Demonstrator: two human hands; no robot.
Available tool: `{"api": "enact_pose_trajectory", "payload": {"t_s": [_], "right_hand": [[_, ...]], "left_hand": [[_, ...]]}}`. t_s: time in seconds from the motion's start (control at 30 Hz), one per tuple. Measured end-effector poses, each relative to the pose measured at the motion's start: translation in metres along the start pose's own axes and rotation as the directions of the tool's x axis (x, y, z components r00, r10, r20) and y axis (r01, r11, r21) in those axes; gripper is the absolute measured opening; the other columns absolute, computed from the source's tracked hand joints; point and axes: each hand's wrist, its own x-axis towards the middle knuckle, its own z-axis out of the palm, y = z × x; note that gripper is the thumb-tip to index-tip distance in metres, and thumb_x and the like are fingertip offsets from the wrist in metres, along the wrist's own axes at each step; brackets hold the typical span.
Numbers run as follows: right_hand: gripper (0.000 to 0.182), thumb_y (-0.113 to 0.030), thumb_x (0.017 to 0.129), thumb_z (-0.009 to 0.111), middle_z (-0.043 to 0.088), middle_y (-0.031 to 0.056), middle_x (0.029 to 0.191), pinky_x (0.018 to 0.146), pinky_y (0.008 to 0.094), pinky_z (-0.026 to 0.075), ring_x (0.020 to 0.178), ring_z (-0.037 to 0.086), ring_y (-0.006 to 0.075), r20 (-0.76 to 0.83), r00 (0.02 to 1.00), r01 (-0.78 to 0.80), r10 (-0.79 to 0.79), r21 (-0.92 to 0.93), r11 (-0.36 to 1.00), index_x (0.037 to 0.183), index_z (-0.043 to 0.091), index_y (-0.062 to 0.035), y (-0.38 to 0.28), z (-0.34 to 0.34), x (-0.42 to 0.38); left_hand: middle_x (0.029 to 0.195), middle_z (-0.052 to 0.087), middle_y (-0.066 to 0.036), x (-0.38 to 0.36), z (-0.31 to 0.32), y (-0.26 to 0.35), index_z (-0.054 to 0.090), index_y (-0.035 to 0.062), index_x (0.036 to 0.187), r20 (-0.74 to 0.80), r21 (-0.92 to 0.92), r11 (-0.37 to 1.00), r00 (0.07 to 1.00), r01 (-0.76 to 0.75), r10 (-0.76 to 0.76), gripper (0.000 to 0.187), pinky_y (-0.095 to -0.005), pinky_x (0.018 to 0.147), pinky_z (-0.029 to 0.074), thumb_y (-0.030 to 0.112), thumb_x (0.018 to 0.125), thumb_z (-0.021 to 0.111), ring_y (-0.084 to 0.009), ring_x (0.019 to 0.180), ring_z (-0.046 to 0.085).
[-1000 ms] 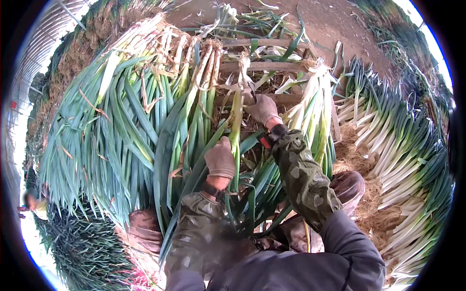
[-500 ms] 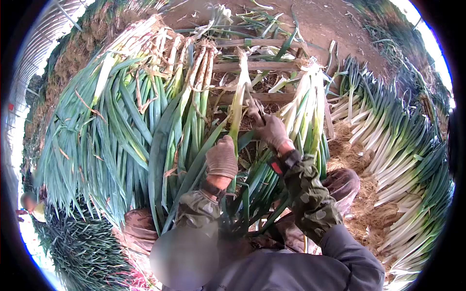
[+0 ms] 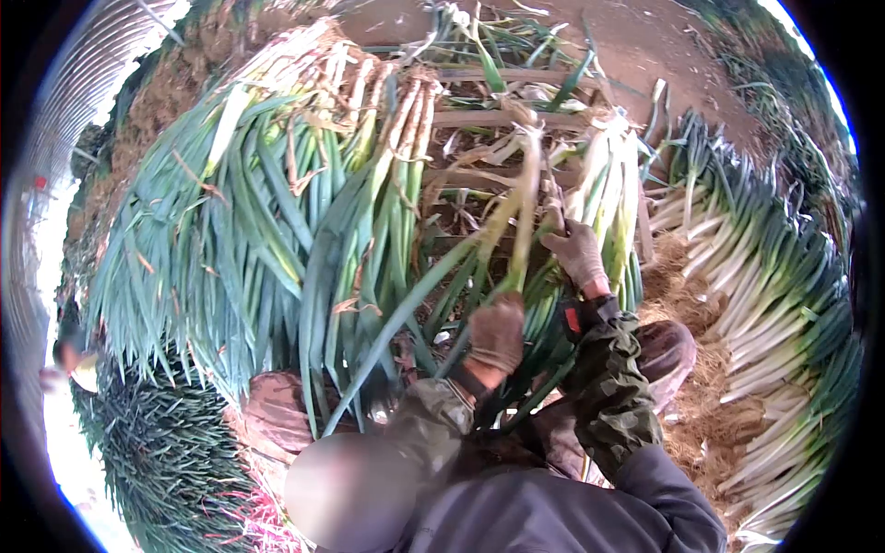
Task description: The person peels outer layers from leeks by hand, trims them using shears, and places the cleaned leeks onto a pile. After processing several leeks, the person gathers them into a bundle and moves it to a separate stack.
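Observation:
My gloved left hand (image 3: 498, 332) grips one leek (image 3: 523, 217) low on its green stalk, so the pale root end points away from me. A little higher on the same leek, my gloved right hand (image 3: 577, 254) is closed on a small dark blade (image 3: 553, 198) that lies against the stalk's right side. Loose outer skin hangs from the leek near the blade. Both sleeves are camouflage green.
A large heap of untrimmed leeks (image 3: 277, 212) lies left. Cleaned white-stemmed leeks (image 3: 765, 276) are stacked in rows right. Wooden slats (image 3: 479, 120) cross behind the work. Dry roots and peelings (image 3: 682, 304) lie by my knee. Another person (image 3: 69, 355) is at the far left edge.
Both hands and the held leek have shifted right. My right hand with the blade has drawn back down the stalk toward me, away from the root end.

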Motion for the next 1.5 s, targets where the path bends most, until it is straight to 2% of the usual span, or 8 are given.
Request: {"api": "enact_pose_trajectory", "payload": {"t_s": [0.17, 0.43, 0.53, 0.7, 1.0, 1.2, 1.27, 1.5], "right_hand": [[0.033, -0.026, 0.086, 0.077, 0.069, 0.0095, 0.082, 0.071, 0.0322, 0.057, 0.07, 0.063, 0.0172, 0.282, 0.959, -0.007, 0.019, -0.043, 0.999, 0.107, 0.066, -0.003, -0.059, 0.017, -0.039], [0.037, -0.03, 0.077, 0.077, 0.064, 0.0233, 0.078, 0.07, 0.0451, 0.05, 0.076, 0.063, 0.0422, 0.273, 0.947, 0.166, -0.167, 0.028, 0.986, 0.091, 0.061, 0.0001, -0.07, 0.07, -0.062], [0.038, -0.029, 0.08, 0.078, 0.062, 0.0106, 0.074, 0.067, 0.0353, 0.049, 0.067, 0.053, 0.0148, 0.247, 0.962, 0.094, -0.115, 0.092, 0.991, 0.099, 0.065, 0.0009, -0.053, 0.08, -0.056], [0.042, -0.028, 0.08, 0.079, 0.06, 0.0095, 0.073, 0.067, 0.0331, 0.049, 0.069, 0.053, 0.0118, 0.29, 0.954, 0.032, -0.069, 0.133, 0.991, 0.104, 0.065, 0.0033, -0.075, 0.057, -0.069], [0.04, -0.027, 0.08, 0.078, 0.061, 0.0182, 0.074, 0.068, 0.0385, 0.05, 0.065, 0.056, 0.0248, 0.162, 0.983, 0.069, -0.081, 0.082, 0.994, 0.1, 0.061, 0.0019, -0.087, 0.039, -0.091], [0.046, -0.029, 0.078, 0.08, 0.067, 0.0256, 0.086, 0.073, 0.044, 0.053, 0.082, 0.069, 0.0413, 0.072, 0.993, 0.089, -0.098, 0.11, 0.99, 0.11, 0.063, -0.0005, -0.067, 0.033, -0.118], [0.042, -0.022, 0.078, 0.077, 0.062, 0.0179, 0.078, 0.069, 0.0366, 0.051, 0.068, 0.058, 0.02, 0.067, 0.99, 0.122, -0.123, 0.027, 0.992, 0.111, 0.064, 0.0007, -0.062, 0.035, -0.125], [0.035, -0.03, 0.08, 0.076, 0.06, 0.0236, 0.069, 0.064, 0.052, 0.049, 0.072, 0.063, 0.0466, 0.195, 0.977, 0.108, -0.084, -0.117, 0.987, 0.094, 0.054, -0.005, -0.062, 0.036, -0.149]], "left_hand": [[0.082, 0.071, -0.014, 0.004, -0.03, -0.031, 0.067, 0.0071, 0.1, 0.427, -0.307, 0.925, 0.901, 0.224, -0.077, 0.012, -0.0445, 0.063, 0.058, 0.009, 0.089, 0.063, -0.0311, 0.072, 0.072], [0.082, 0.063, -0.012, 0.118, 0.068, -0.215, 0.066, 0.0098, 0.092, -0.237, 0.301, 0.947, 0.971, 0.115, -0.042, 0.01, -0.0446, 0.066, 0.052, 0.018, 0.086, 0.065, -0.0316, 0.073, 0.061], [0.082, 0.06, -0.011, 0.134, 0.064, -0.208, 0.063, 0.0079, 0.091, -0.585, 0.152, 0.985, 0.811, 0.082, 0.023, 0.01, -0.0429, 0.069, 0.051, 0.01, 0.087, 0.055, -0.031, 0.08, 0.06], [0.087, 0.069, -0.011, 0.133, 0.041, -0.216, 0.06, 0.0058, 0.109, -0.082, 0.536, 0.809, 0.969, 0.241, -0.234, 0.022, -0.0418, 0.06, 0.056, 0.016, 0.09, 0.061, -0.0238, 0.076, 0.072], [0.093, 0.07, -0.021, 0.109, 0.033, -0.184, 0.062, 0.0014, 0.104, 0.154, -0.479, 0.794, 0.926, 0.375, -0.344, 0.054, -0.0462, 0.079, 0.053, 0.038, 0.074, 0.086, -0.0375, 0.088, 0.069], [0.103, 0.067, -0.026, 0.049, 0.046, -0.121, 0.056, 0.0059, 0.117, 0.228, -0.5, 0.779, 0.925, 0.379, -0.303, 0.039, -0.0546, 0.084, 0.049, 0.031, 0.089, 0.067, -0.0492, 0.1, 0.062], [0.1, 0.067, -0.026, 0.042, 0.044, -0.127, 0.058, 0.0034, 0.114, 0.27, -0.496, 0.778, 0.92, 0.385, -0.283, 0.037, -0.0515, 0.083, 0.05, 0.03, 0.089, 0.067, -0.0466, 0.096, 0.064], [0.081, 0.066, -0.013, 0.04, 0.073, -0.169, 0.066, -0.0054, 0.101, 0.178, -0.832, 0.437, 0.911, 0.341, -0.372, 0.027, -0.0351, 0.075, 0.049, 0.02, 0.094, 0.064, -0.0171, 0.077, 0.058]]}}
